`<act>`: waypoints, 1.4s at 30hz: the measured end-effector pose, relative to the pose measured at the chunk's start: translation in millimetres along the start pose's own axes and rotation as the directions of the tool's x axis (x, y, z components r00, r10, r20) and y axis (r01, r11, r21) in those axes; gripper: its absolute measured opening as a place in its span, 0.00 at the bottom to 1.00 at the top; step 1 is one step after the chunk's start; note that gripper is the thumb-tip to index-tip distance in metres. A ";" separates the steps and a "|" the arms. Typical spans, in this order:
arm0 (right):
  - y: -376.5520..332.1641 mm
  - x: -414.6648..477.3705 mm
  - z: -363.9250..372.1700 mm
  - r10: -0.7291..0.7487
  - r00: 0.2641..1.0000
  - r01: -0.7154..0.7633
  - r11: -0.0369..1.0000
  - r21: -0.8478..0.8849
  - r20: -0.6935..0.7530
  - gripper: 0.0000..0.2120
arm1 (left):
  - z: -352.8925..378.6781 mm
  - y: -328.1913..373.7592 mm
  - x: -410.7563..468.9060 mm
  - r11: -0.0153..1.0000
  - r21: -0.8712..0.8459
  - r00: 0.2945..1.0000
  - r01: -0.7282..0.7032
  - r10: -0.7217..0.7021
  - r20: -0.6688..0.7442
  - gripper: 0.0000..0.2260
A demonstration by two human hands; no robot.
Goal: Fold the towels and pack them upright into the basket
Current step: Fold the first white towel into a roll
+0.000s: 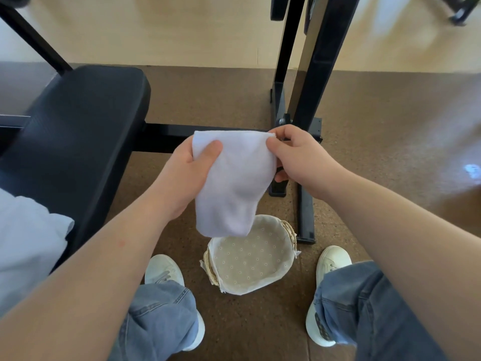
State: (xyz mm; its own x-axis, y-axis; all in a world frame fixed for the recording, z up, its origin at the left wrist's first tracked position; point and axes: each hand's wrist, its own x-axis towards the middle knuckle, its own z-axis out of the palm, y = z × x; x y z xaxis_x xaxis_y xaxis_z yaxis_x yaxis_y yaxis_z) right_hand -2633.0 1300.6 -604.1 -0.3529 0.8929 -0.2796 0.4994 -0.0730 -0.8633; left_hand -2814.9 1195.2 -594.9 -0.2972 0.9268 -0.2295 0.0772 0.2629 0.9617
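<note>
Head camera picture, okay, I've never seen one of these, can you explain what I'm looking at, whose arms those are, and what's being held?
There is no machine here. The one picture comes from a wide-angle camera worn on a person's head, looking forward and down, so the two bare arms reaching in from the bottom belong to the wearer. The left hand and right hand both grip the top edge of a white towel, which hangs down between them, partly folded. Right below it on the brown floor sits a small woven basket with a spotted cloth lining; nothing is in it yet. The person seems to be seated: jeans and white shoes show at either side of the basket. To the left is a black padded bench carrying more white cloth.
</note>
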 end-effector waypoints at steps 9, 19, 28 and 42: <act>15.0 7.0 -2.3 0.133 0.985 -0.083 0.924 -0.374 0.110 0.14 | -2.9 18.8 -6.3 0.818 -0.542 0.977 0.194 -0.210 0.032 0.15; 37.0 -2.4 1.0 0.243 0.814 -0.118 0.958 -0.260 0.527 0.22 | -10.2 36.3 -13.0 0.737 -0.669 0.978 0.094 -0.195 -0.077 0.12; 49.0 -14.1 -5.1 0.350 0.634 0.037 0.877 -0.479 0.690 0.16 | -16.3 34.2 -9.2 0.721 -0.678 0.964 0.145 -0.256 -0.066 0.11; 56.8 -8.1 -18.4 0.078 0.891 0.312 0.611 -0.728 0.447 0.08 | -21.0 23.5 0.6 0.824 -0.551 0.973 0.134 -0.216 -0.087 0.12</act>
State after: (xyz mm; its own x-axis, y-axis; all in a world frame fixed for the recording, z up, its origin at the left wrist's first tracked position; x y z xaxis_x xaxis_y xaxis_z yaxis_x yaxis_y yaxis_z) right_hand -2587.2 1297.5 -643.2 -0.6292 0.5912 -0.5045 0.7710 0.5569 -0.3090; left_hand -2833.3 1196.3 -569.3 -0.3886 0.8212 -0.4178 -0.5004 0.1926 0.8441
